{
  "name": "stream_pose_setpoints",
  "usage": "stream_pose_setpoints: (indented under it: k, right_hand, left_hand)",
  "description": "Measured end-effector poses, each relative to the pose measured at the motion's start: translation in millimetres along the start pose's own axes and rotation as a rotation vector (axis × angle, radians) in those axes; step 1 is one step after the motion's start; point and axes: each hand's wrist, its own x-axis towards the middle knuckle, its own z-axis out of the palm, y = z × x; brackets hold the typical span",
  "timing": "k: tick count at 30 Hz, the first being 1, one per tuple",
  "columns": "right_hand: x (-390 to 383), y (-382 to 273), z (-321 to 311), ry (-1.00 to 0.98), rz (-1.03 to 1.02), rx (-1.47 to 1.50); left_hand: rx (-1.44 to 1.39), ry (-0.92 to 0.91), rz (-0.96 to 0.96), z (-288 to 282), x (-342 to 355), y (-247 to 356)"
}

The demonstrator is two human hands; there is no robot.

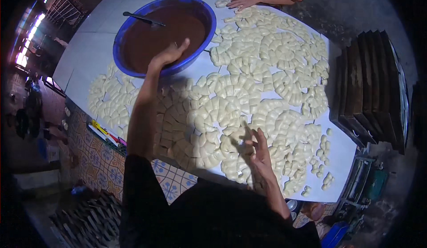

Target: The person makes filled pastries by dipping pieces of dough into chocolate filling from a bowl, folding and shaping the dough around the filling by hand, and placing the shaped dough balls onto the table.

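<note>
Hovering spread wide, left hand (170,55) over blue basin (191,63); right hand (261,154), loosely spread, above pale dough pieces (235,89)

White table (82,54), blue basin (189,63) (brown mixture (144,43) inside) toward the far side, pale dough pieces (235,88) in clusters
</note>
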Motion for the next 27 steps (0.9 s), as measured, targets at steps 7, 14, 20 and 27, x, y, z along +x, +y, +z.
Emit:
stream_pose_setpoints:
  k: [7, 14, 20, 27]
  right_hand:
    - [0, 10, 1, 0.086, 0.012, 0.046]
    - [1, 31, -5, 0.073, 0.180, 0.820]
    - [-46, -11, -9, 0.275, 0.004, -0.238]
    - [-96, -45, -55, 0.214, -0.442, -0.823]
  left_hand:
    - [0.141, 0.074, 0.057, -25, -93, 80]
    - [-1.540, -0.761, -0.470, 88, -288, 132]
    - [-1.181, -0.584, -0.386, 104, -353, 167]
    - [-0.857, -0.517, 0.114, 131, -399, 193]
